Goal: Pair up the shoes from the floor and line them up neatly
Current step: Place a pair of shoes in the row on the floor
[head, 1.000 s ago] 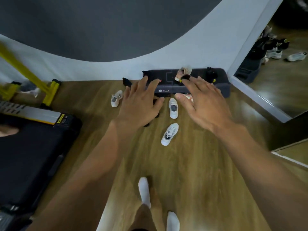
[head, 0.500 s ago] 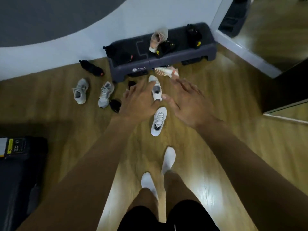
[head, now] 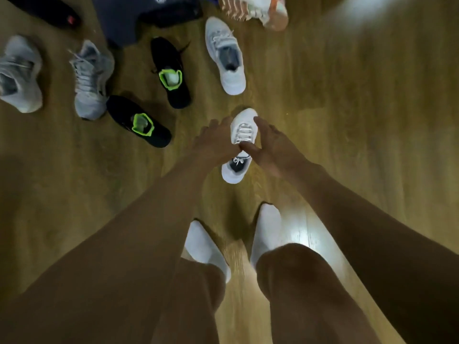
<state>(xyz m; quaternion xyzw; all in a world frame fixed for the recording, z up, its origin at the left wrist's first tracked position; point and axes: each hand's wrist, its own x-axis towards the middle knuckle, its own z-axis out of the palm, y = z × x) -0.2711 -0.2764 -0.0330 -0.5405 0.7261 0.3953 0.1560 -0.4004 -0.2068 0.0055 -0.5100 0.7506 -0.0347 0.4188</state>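
So I'm bent over the wood floor (head: pixel 347 120) with both hands down at one white sneaker (head: pixel 242 131). It's a low white lace-up with a dark lining at the heel opening, toe pointing away from me, sitting just ahead of my white socks (head: pixel 265 229). My left hand (head: pixel 216 142) is along its left side and my right hand (head: pixel 273 147) along the right, thumb lying across the laces. Fingers on both are pretty much straight, not wrapped round it. Can't tell if the left one actually touches.

Its match, another white sneaker (head: pixel 227 58), is further out, apart from it, toe also pointing away from me. Left of that are two black shoes with neon green lining (head: pixel 171 73), then two grey sneakers (head: pixel 90 78). An orange-and-white shoe (head: pixel 255 8) lies on its side at the top, near a dark step platform (head: pixel 119 18).
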